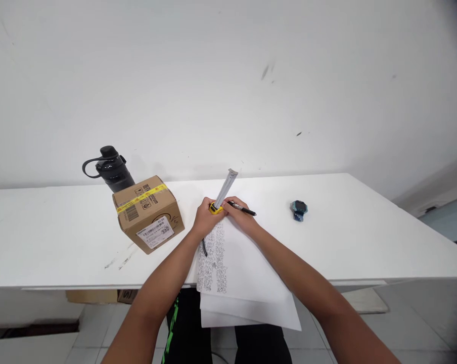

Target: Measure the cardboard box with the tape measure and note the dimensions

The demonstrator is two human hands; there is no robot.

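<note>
My left hand (pixel 204 218) is closed around a yellow tape measure (pixel 215 209) above the far end of some paper sheets. Its pale metal blade (pixel 225 189) sticks out upward and away from me, tipped slightly right. Pressed close beside it, my right hand (pixel 236 211) is closed with a black pen (pixel 243 208) lying across it, and its fingertips meet the tape measure's case. Under both hands lie the white sheets (pixel 247 263), the top one printed or drawn with dense dark squiggles on its left side. A black strap (pixel 204 247) hangs below my left hand.
A taped cardboard box (pixel 148 212) with a label stands to the left, a black bottle (pixel 115 169) with a loop handle behind it. Right of my hands lies a small blue-and-black watch-like item (pixel 299 209). The sheets overhang the front edge of the white table (pixel 365 237); a wall rises behind.
</note>
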